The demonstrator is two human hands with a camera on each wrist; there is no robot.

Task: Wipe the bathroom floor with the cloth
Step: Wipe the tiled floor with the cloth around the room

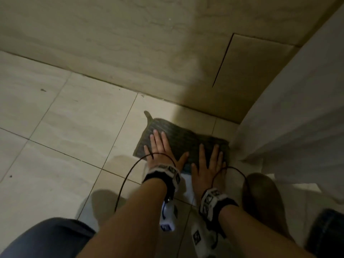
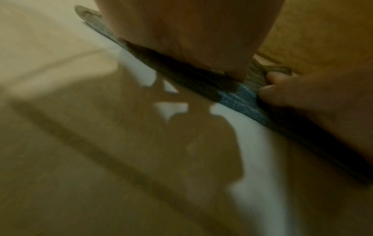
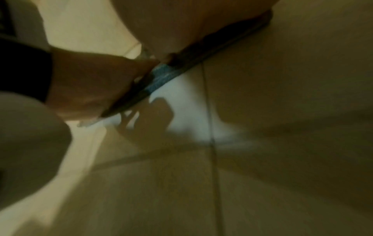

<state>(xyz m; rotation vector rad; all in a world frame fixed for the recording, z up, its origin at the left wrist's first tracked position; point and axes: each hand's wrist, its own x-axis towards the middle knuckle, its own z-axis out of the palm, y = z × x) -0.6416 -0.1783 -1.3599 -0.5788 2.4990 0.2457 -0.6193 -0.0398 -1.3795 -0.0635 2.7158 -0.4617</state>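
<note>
A dark ribbed cloth (image 1: 184, 138) with a small hanging loop lies flat on the pale tiled floor (image 1: 74, 123), close to the wall's foot. My left hand (image 1: 160, 148) presses flat on its left part, fingers spread and straight. My right hand (image 1: 210, 161) presses flat on its right part, fingers likewise spread. In the left wrist view the cloth (image 2: 238, 97) shows as a thin blue-grey edge under my left hand's palm (image 2: 191, 32), with the right hand's fingertips (image 2: 270, 89) on it. The right wrist view shows the cloth's edge (image 3: 161, 76) under both hands.
A beige tiled wall (image 1: 149, 43) rises just beyond the cloth. A white rounded fixture (image 1: 297, 108) stands immediately right of the cloth. My knees (image 1: 46, 237) and a brown shoe (image 1: 264, 198) are at the bottom. Open floor stretches to the left.
</note>
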